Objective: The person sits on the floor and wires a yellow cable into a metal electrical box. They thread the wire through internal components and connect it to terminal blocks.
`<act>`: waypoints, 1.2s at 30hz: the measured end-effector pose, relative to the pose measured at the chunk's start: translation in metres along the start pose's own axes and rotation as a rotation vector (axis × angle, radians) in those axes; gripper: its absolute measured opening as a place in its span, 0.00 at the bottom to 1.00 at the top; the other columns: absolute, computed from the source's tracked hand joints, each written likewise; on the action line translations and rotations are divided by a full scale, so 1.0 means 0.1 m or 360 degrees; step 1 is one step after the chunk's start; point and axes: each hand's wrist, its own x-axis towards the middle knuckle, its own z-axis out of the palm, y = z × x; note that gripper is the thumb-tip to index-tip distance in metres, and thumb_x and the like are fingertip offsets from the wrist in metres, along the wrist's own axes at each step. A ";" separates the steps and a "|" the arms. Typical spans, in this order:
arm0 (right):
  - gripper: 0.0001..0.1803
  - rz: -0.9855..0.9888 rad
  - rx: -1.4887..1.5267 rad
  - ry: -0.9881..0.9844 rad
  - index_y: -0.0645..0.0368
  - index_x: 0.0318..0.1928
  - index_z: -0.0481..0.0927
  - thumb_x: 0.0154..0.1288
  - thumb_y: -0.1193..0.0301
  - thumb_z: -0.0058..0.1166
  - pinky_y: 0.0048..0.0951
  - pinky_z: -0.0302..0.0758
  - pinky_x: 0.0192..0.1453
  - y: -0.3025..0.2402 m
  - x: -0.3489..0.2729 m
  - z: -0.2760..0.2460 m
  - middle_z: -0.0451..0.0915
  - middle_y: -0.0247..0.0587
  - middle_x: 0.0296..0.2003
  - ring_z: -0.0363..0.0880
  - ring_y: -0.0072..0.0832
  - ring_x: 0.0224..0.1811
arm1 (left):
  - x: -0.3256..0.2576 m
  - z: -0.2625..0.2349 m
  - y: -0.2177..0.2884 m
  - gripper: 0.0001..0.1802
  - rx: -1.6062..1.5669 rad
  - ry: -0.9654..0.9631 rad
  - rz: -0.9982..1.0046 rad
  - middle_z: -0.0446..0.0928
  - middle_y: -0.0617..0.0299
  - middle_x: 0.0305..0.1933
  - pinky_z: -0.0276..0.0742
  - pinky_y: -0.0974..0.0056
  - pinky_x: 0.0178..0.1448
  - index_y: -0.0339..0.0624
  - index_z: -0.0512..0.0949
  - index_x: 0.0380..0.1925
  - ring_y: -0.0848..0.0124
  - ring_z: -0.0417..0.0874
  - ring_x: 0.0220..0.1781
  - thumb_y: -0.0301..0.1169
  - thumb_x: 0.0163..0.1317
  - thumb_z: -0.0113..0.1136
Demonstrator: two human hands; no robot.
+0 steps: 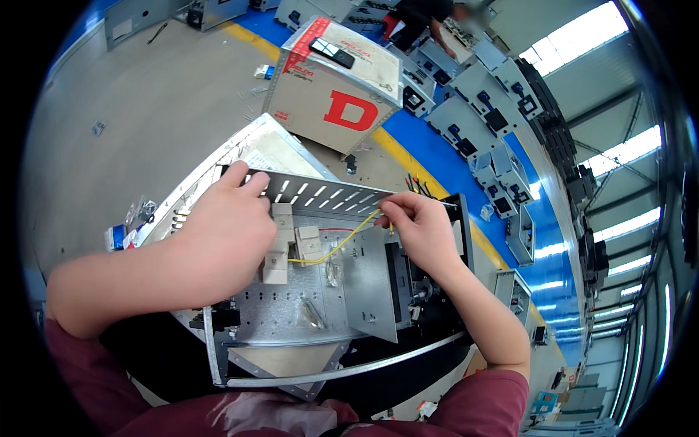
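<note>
An open grey metal enclosure with a slotted side panel lies in front of me. My left hand is bent over the far left part of that panel, its fingers closed at the edge; its thumb is hidden. My right hand pinches a thin yellow wire near the panel's right end. The wire runs down left to beige blocks inside the enclosure. A short red wire shows beside it. Small clear bags of hardware lie on the enclosure's floor, left of an upright metal plate.
A large box stands beyond the enclosure, a black phone on top. Several grey metal cabinets line the blue floor strip at right. Another person bends at the far top. Small packets lie at left.
</note>
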 end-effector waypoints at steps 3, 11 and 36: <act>0.14 0.0002 -0.0037 -0.0099 0.68 0.56 0.95 0.89 0.68 0.66 0.25 0.81 0.45 0.03 -0.02 -0.01 0.98 0.42 0.42 0.90 0.16 0.41 | 0.01 0.00 0.01 0.10 0.0010 0.0026 0.0000 0.91 0.57 0.43 0.68 0.52 0.77 0.40 0.97 0.34 0.58 0.82 0.64 0.34 0.63 0.74; 0.24 0.0572 0.0555 -0.0536 0.74 0.72 0.88 0.84 0.73 0.70 0.28 0.86 0.69 0.22 -0.01 -0.20 0.96 0.41 0.53 0.92 0.22 0.55 | 0.01 0.00 0.02 0.09 0.0069 -0.0014 -0.0006 0.91 0.56 0.43 0.69 0.51 0.76 0.39 0.96 0.33 0.58 0.82 0.63 0.33 0.62 0.73; 0.21 0.0423 -0.0147 -0.0893 0.65 0.67 0.90 0.84 0.65 0.65 0.36 0.88 0.64 0.24 0.27 -0.13 0.95 0.43 0.48 0.94 0.34 0.52 | 0.08 -0.07 0.00 0.07 -0.0107 -0.0064 -0.0066 0.86 0.59 0.40 0.70 0.53 0.72 0.39 0.94 0.25 0.59 0.80 0.60 0.30 0.55 0.74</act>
